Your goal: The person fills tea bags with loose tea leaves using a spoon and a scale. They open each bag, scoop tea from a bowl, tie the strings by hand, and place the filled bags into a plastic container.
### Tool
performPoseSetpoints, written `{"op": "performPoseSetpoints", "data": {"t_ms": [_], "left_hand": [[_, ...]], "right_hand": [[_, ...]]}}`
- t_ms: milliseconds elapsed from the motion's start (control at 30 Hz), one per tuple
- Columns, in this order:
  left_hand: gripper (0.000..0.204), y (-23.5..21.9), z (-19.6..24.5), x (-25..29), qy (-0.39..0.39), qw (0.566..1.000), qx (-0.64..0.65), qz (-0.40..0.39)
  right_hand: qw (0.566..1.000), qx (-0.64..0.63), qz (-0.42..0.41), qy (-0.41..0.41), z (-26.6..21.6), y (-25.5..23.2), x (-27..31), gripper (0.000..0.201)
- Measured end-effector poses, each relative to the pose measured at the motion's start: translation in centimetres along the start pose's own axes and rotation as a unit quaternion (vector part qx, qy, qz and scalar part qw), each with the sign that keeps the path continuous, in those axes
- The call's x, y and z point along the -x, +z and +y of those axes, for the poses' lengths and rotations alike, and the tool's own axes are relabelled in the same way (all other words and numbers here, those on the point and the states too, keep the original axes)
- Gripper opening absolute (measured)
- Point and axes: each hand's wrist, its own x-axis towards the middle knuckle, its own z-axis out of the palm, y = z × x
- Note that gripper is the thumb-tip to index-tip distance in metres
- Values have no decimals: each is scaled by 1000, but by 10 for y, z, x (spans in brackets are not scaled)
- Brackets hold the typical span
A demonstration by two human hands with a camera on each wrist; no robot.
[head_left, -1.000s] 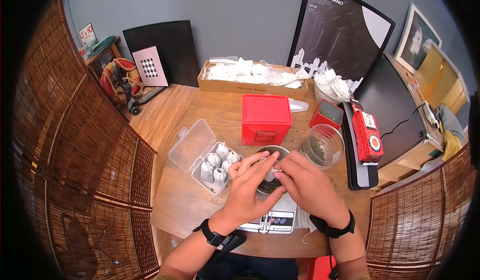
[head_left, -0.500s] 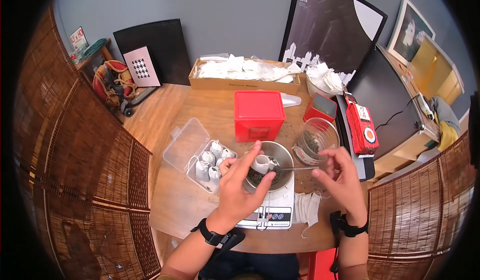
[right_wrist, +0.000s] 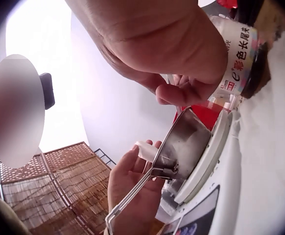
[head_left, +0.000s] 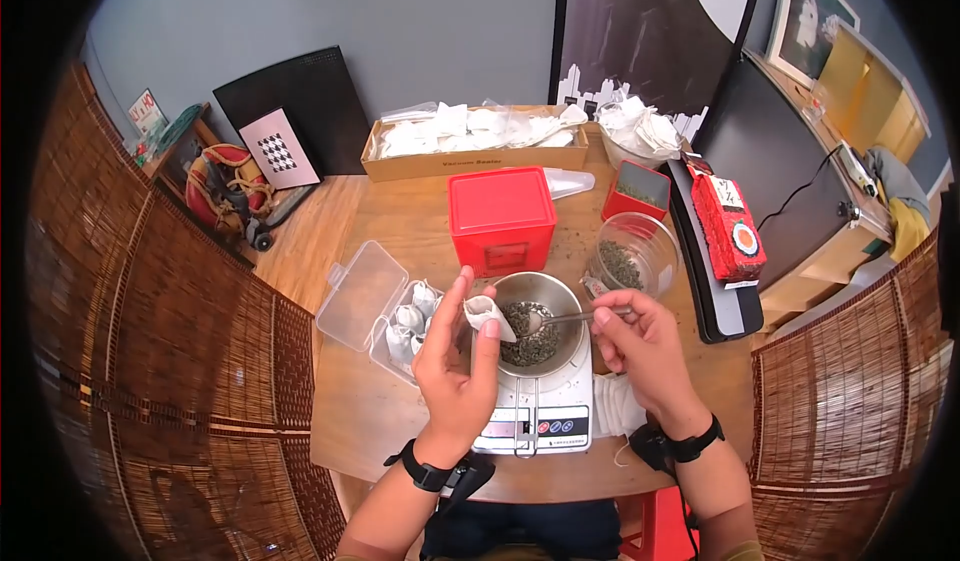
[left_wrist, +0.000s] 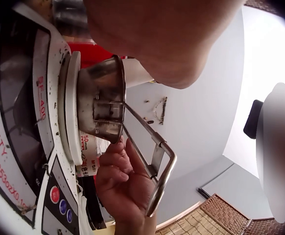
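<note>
My left hand (head_left: 455,371) pinches a small white drawstring bag (head_left: 484,313) between thumb and fingers. The bag's mouth is spread wide and faces up, at the left rim of a metal cup (head_left: 542,287) with a wire handle (left_wrist: 150,156). Dried green leaves (head_left: 530,347) lie inside the cup. From the right, my right hand (head_left: 645,346) grips a metal spoon (head_left: 572,317) by its handle, the bowl of the spoon down at the leaves. The cup stands on a white kitchen scale (head_left: 560,436). What lies inside the bag is hidden.
Left of the cup is a clear plastic box (head_left: 362,296) of several filled bags. Behind stands a red tin (head_left: 502,211); a clear tub (head_left: 655,251) of leaves and a small red tin (head_left: 640,186) are right. White bags (head_left: 620,401) lie beside the scale.
Both hands were together at the bag over the cup. My right hand moved away right with the spoon, then back toward the cup; my left hand shifted the bag left to the rim.
</note>
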Motion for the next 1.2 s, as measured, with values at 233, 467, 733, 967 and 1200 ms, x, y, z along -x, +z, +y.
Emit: {"op": "performPoseSetpoints", "data": {"t_ms": [233, 467, 733, 967, 1200], "left_hand": [[63, 2, -3, 0, 20, 1000, -1, -12], [64, -1, -6, 2, 25, 1000, -13, -12], [64, 0, -4, 0, 21, 999, -30, -23], [70, -2, 6, -3, 63, 992, -112, -15], [75, 1, 0, -3, 159, 977, -144, -19]], "right_hand": [[1000, -17, 9, 5, 1, 1, 4, 25], [895, 302, 204, -255, -7, -48, 0, 25], [828, 476, 140, -260, -10, -50, -7, 32], [812, 439, 256, -287, -35, -30, 16, 52], [789, 401, 198, -421, -49, -61, 6, 43]]}}
